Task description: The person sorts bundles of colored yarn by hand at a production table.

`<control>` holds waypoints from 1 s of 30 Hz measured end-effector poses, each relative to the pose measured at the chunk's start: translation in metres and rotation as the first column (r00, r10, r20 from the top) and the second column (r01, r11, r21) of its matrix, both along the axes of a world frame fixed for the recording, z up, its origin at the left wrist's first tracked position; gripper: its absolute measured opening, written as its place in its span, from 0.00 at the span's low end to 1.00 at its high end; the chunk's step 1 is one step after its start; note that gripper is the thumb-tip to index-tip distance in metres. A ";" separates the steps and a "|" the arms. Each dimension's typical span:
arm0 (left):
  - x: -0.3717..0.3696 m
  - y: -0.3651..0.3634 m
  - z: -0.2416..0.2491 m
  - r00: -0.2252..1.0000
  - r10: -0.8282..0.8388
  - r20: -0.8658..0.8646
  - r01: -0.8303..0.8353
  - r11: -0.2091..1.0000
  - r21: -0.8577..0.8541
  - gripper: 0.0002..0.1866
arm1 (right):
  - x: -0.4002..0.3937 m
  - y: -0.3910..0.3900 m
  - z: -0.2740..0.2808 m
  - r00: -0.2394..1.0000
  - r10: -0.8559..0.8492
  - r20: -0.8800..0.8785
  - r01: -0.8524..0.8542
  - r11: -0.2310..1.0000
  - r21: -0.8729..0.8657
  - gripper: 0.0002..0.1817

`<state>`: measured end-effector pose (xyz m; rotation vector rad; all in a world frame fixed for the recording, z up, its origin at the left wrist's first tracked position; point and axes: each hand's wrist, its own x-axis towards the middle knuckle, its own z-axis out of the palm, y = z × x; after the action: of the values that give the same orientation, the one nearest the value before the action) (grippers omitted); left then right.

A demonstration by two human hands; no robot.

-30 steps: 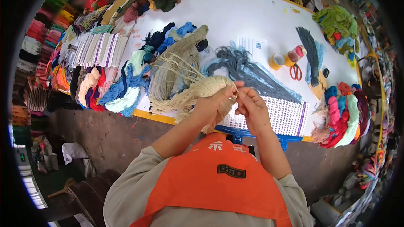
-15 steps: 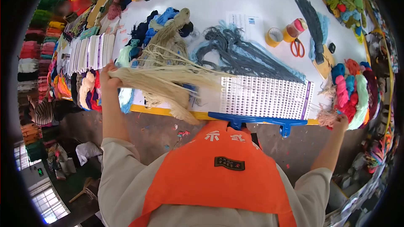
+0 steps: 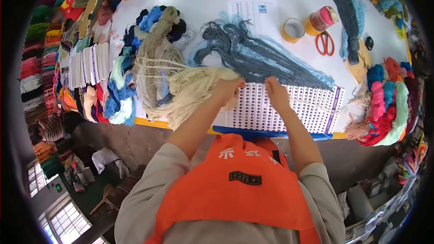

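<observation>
A thick bundle of cream yarn (image 3: 192, 86) lies across the table's front left. My left hand (image 3: 228, 91) is closed at the bundle's right end, its fingertips over the left edge of a white card punched with rows of holes (image 3: 312, 115). To its right, my right hand (image 3: 276, 94) hovers over the same card with fingers pinched together; what they hold, if anything, is too small to make out. A thin cream strand (image 3: 312, 104) runs across the card to the right. Directly behind both hands spreads dark grey yarn (image 3: 253, 58) mixed with light blue.
Orange-handled scissors (image 3: 324, 44), a tape roll (image 3: 293, 30) and a pink-topped spool (image 3: 322, 19) stand behind the card. Coloured skeins (image 3: 377, 95) hang at the right edge. White punched strips (image 3: 90, 65) and beige yarn (image 3: 156, 49) sit at left. A blue bar (image 3: 253, 133) lines the front edge.
My hands have come together from far apart: the left moved right from the bundle's left end, the right moved left from the hanging skeins. The cream bundle now lies more bunched up.
</observation>
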<state>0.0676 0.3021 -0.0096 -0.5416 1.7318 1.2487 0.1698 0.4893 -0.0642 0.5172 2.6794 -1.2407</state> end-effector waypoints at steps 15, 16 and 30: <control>0.029 0.011 -0.082 0.985 -0.083 -0.149 0.095 0.993 0.076 0.12 | -0.009 -0.015 -0.028 0.992 0.122 -0.014 -0.123 0.990 -0.073 0.08; 0.029 0.010 -0.086 0.986 -0.084 -0.146 0.096 0.993 0.075 0.12 | -0.010 -0.014 -0.027 0.993 0.121 -0.011 -0.122 0.990 -0.074 0.08; 0.028 0.016 -0.049 0.973 -0.229 0.018 0.204 0.895 0.396 0.11 | -0.017 0.003 -0.025 0.984 0.027 0.178 0.089 0.788 -0.609 0.11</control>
<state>0.0953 0.3183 -0.0590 -0.1441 1.3914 1.3530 0.1531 0.4920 -0.0887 0.5320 1.9492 -1.8608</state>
